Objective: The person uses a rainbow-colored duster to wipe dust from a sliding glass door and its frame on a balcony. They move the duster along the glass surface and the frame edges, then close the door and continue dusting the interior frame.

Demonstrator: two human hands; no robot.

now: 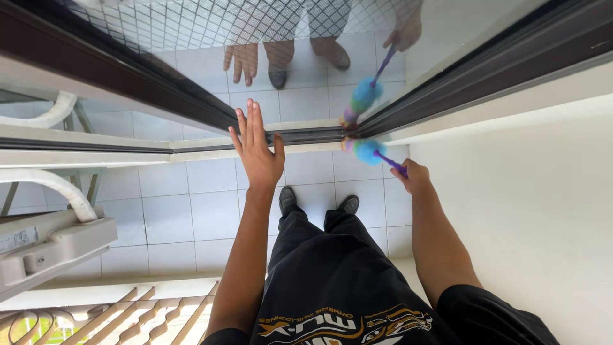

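My left hand [257, 148] is stretched forward with flat, spread fingers, its fingertips close to the dark frame of a glass sliding door [191, 102]. My right hand [414, 176] grips the purple handle of a fluffy duster [365, 151] with a blue, pink and green head. The duster's head touches the bottom track of the door [306, 135] near the corner. The glass reflects both hands, the duster and my legs.
I stand on a white tiled floor [185, 217] in dark shoes and black trousers. A white wall [536, 211] rises on the right. At left sits an air conditioner unit [45, 246] with a wrapped pipe; a metal railing [128, 316] runs below.
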